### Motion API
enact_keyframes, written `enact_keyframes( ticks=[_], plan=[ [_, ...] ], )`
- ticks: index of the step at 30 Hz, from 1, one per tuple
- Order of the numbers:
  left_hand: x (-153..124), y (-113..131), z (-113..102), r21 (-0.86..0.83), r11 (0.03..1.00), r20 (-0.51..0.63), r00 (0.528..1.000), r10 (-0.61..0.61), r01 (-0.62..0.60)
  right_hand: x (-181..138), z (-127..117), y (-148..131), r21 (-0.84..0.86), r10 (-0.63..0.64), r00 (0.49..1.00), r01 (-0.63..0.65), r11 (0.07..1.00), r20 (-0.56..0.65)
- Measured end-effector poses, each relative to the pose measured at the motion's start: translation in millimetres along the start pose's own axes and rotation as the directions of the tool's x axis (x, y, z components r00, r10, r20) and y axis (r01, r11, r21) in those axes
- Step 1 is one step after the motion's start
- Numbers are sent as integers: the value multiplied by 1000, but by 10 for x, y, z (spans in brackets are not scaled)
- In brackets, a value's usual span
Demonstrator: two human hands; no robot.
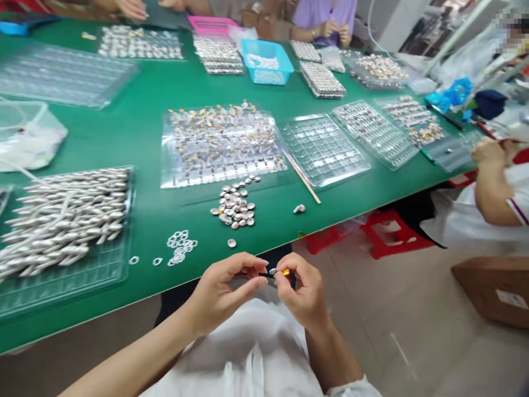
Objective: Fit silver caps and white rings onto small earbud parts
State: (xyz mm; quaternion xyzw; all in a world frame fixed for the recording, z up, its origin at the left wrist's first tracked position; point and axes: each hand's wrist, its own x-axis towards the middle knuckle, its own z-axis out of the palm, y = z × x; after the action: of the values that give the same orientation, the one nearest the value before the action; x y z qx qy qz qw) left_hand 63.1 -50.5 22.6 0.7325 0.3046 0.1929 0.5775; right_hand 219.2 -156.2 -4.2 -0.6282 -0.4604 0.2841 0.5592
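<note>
Both hands are pinched together just below the near edge of the green table (136,138). My right hand (301,292) pinches a small silver part with a yellow tip (283,272). My left hand (223,289) meets it with thumb and forefinger closed on the same piece; a thin dark bit shows between the fingers. Closest on the table lie a pile of silver caps (235,207), a cluster of small white rings (179,247) and a single cap (232,242).
A clear tray of finished yellow-tipped parts (221,140) sits ahead, an empty clear tray (322,146) to its right, a thin stick (303,179) between them. A tray of silver tubes (61,220) lies left. Other people work at the far side and right; red stools (388,234) stand below.
</note>
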Motion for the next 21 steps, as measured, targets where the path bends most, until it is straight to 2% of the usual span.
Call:
enact_keyframes(
  ticks=[4,10,16,21],
  plan=[
    [-35,-54,-174,-79,997,-81,997,-8,2,205,202,-77,-104,-125,985,138,985,122],
    [-120,-116,-354,-96,994,-155,986,-57,42,404,407,-163,-186,-260,928,315,931,267],
    [-172,-140,-402,-95,993,-163,983,-88,73,428,495,-162,-209,-264,913,337,918,312],
    [-153,-133,-358,-79,991,-80,990,-114,108,388,365,-169,-182,-217,926,281,942,308]
  ],
)
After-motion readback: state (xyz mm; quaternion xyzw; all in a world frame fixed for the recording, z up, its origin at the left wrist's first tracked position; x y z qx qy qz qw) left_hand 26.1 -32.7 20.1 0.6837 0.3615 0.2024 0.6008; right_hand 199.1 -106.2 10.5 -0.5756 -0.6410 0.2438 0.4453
